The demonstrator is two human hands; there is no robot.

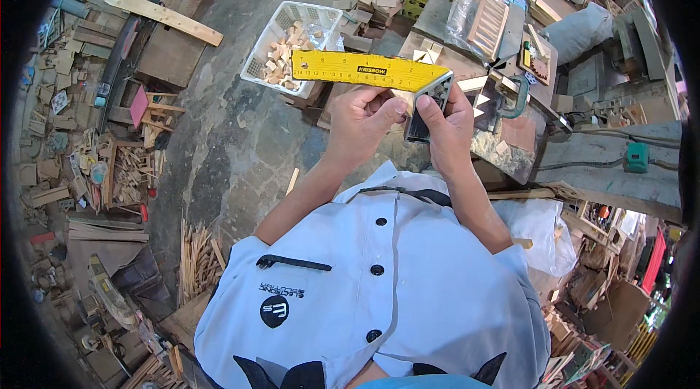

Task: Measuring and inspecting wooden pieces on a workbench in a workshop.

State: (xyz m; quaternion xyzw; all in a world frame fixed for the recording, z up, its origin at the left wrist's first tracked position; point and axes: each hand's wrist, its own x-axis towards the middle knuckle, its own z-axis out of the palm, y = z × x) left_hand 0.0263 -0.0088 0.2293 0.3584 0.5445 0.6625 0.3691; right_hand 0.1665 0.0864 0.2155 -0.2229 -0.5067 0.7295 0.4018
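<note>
My right hand (450,123) grips the dark, metal-edged stock of a try square (364,72), its thumb lying along the stock. The square's yellow blade, marked with a scale, points left across the space in front of me. Just below the blade, my left hand (368,119) is closed in a pinch, thumb against the fingers. A small pale wooden block (401,100) shows at its fingertips, in the corner between blade and stock; the fingers partly cover it. Beyond the blade's left end stands a white plastic basket (257,53) with many small wooden blocks in it.
To the right is a worktable with a slatted wooden frame (487,24), a clear plastic bag (459,13) and a green handle (520,97). Wood offcuts (368,13) are stacked behind the basket. Scrap wood (135,170) covers the left side, with a long plank (164,17) farther back.
</note>
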